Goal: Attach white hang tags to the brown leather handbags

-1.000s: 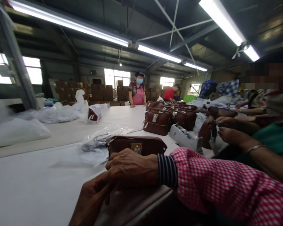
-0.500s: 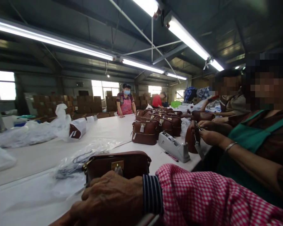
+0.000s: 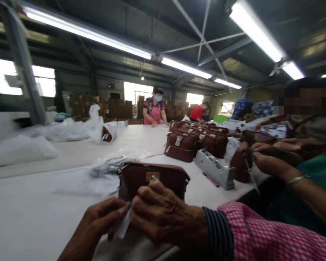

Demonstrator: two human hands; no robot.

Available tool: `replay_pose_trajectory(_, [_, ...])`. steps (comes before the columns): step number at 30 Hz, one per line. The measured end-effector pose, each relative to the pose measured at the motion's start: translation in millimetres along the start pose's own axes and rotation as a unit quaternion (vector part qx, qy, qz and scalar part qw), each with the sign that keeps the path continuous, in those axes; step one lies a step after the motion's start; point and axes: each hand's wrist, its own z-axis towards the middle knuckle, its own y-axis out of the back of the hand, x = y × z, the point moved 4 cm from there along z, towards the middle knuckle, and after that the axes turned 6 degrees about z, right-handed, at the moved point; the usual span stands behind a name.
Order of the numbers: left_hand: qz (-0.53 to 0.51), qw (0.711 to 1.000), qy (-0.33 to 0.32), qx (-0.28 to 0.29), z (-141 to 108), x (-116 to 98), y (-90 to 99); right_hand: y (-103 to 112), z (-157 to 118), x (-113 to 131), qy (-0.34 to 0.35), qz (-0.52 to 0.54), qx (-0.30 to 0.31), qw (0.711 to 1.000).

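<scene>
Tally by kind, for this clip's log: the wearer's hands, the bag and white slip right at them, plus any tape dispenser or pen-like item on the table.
Left hand and right hand: 2
Brown bag: 1
White slip: 1
Grey tape dispenser: 1
Pink pen-like item: 1
Total: 6

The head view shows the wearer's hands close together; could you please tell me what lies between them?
In the head view, a white slip shows between the left hand and the right hand, in front of the brown bag.
</scene>
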Motion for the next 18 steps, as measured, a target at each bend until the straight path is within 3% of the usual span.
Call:
replay_pose_trajectory(2, [-0.025, 0.999, -0.01, 0.029, -2, -3, -2.8, -4, -7, 1, -0.003, -0.018, -0.019, 1.0])
replay_pose_trajectory(7, [-0.095, 0.995, -0.012, 0.028, 7, 3, -0.4, -25, -13, 0, 0.029, -0.007, -0.087, 0.996])
replay_pose_trajectory(18, [-0.152, 0.985, -0.034, 0.071, 4, 14, -2.8, -36, 11, 3, 0.04, 0.01, -0.105, 0.994])
